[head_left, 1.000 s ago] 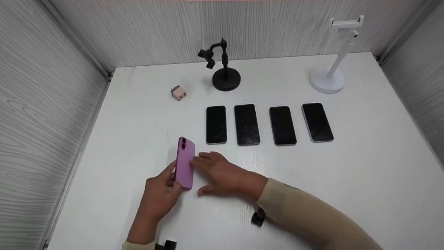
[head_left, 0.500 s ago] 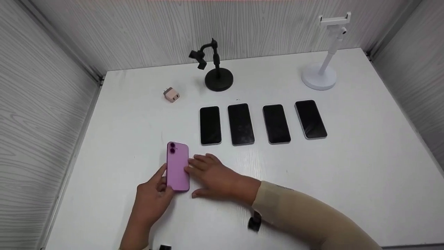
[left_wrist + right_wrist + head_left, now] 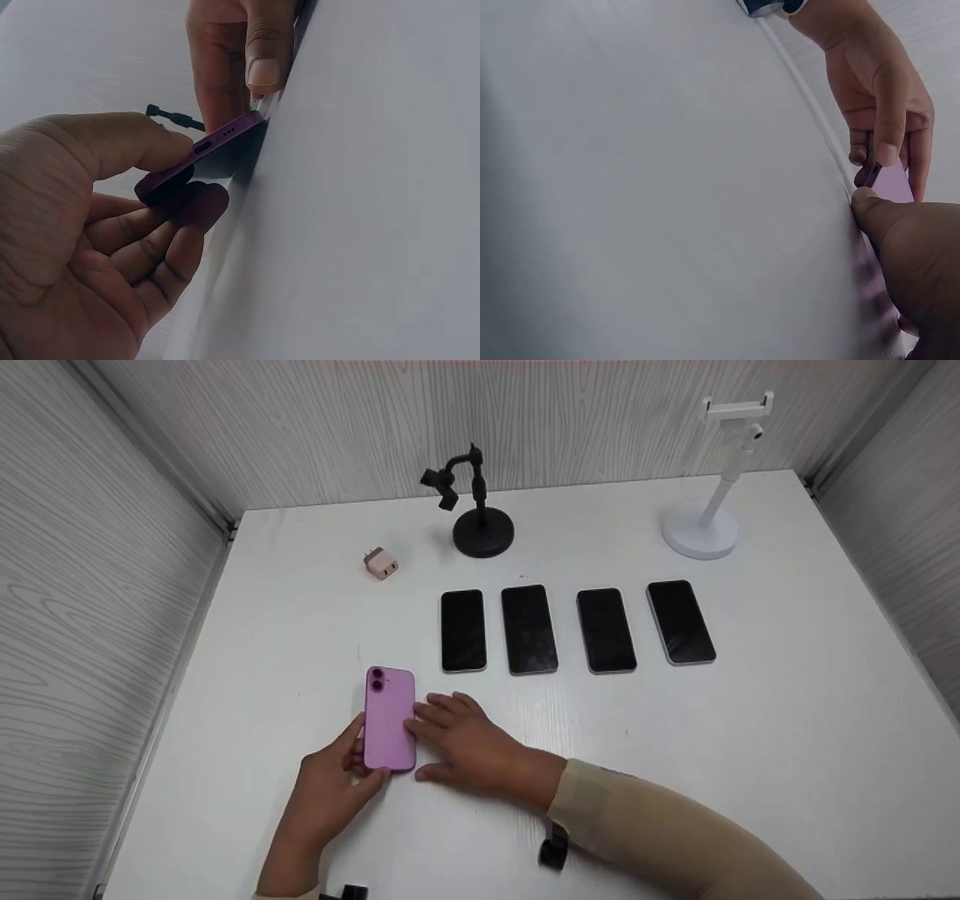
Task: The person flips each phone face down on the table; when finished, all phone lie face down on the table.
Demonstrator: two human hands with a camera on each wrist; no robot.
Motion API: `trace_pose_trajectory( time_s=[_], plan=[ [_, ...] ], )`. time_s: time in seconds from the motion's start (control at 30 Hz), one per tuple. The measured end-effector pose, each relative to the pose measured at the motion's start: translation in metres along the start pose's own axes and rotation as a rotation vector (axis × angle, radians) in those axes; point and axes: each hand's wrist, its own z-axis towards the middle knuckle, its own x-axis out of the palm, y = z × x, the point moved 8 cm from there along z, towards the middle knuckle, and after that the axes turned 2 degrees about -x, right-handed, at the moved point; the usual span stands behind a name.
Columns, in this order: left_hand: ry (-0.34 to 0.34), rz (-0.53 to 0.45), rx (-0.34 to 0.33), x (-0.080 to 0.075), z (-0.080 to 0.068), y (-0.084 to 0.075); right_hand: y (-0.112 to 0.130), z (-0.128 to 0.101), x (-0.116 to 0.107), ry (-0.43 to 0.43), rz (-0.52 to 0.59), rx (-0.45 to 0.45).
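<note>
A pink-purple phone (image 3: 390,724) is at the near left of the table, its back and two camera lenses upward. My left hand (image 3: 322,795) grips its lower left part, thumb on the bottom end and fingers underneath. In the left wrist view the phone (image 3: 227,133) tilts, its left side raised off the table and its right side low near the surface. My right hand (image 3: 476,750) lies low beside its right edge, fingers extended and fingertips at that edge. Four fingers of the left hand partly disappear behind the phone.
Several black-screened phones lie in a row beyond my hands, including the leftmost one (image 3: 463,631) and the rightmost one (image 3: 682,622). Behind them stand a black phone stand (image 3: 484,534) and a white phone stand (image 3: 701,536). A pink charger plug (image 3: 382,564) sits left of the black stand.
The pink-purple phone has turned from a steep tilt to a flatter one, so more of its back faces up. Both hands have kept to it, and the head view has shifted slightly.
</note>
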Motion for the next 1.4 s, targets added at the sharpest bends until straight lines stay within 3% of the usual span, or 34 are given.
trace_pose_trajectory(
  time_s=[0.23,0.63,1.0,1.4],
  plan=[
    [0.003,0.025,-0.002,-0.002,0.001,0.009,0.0,0.0,0.001,-0.061,0.01,0.028],
    [-0.018,0.058,0.056,-0.005,0.004,0.014,0.004,-0.001,-0.001,-0.143,0.093,0.081],
    [-0.005,0.071,0.047,-0.003,0.007,0.019,0.004,-0.003,-0.004,-0.235,0.167,0.171],
    [0.023,0.122,0.018,-0.005,0.006,0.014,0.006,-0.006,-0.004,-0.25,0.187,0.218]
  ],
)
